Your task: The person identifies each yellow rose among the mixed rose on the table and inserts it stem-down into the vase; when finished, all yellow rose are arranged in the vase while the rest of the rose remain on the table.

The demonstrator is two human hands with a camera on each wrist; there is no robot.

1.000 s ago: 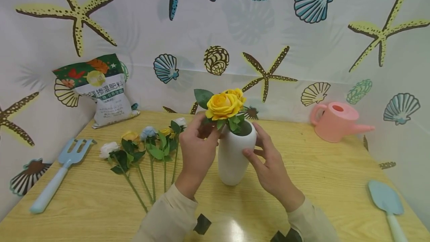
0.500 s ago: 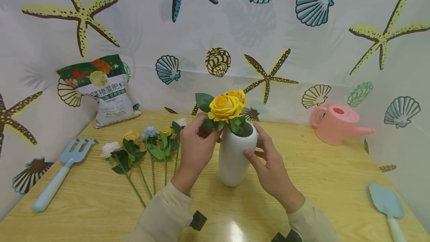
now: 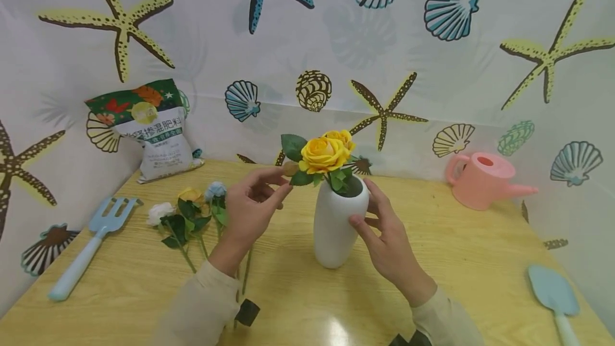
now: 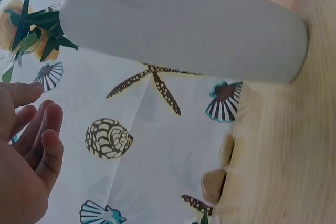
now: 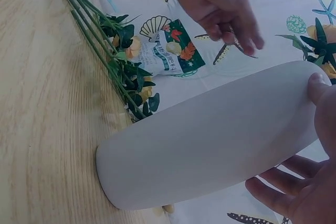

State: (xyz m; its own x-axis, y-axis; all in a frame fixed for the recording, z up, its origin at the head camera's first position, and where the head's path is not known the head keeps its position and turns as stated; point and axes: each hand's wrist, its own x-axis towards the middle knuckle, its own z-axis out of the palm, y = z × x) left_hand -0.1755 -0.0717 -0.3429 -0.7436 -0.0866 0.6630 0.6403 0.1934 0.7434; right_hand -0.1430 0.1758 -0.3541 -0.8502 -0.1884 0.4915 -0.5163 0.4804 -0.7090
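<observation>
A white vase (image 3: 333,223) stands on the wooden table in the middle of the head view. Two yellow roses (image 3: 323,155) with green leaves rise from its mouth and lean left over the rim. My right hand (image 3: 386,242) grips the vase's upper right side, thumb in front and fingers behind. To the left of the vase, my left hand (image 3: 252,204) holds nothing, its fingers loosely bent close to a rose leaf (image 3: 301,178). Seen from the left wrist, the left hand (image 4: 26,156) is apart from both roses and vase.
Several loose flowers lie at left, among them a white rose (image 3: 160,212) and a blue one (image 3: 215,190). Farther left are a hand fork (image 3: 108,218) and a fertilizer bag (image 3: 163,143). A pink watering can (image 3: 482,180) and a trowel (image 3: 554,290) are at right.
My left hand has let go of the yellow roses and moved left, now over the loose flowers. The right hand keeps its grip on the vase. The head view has shifted slightly.
</observation>
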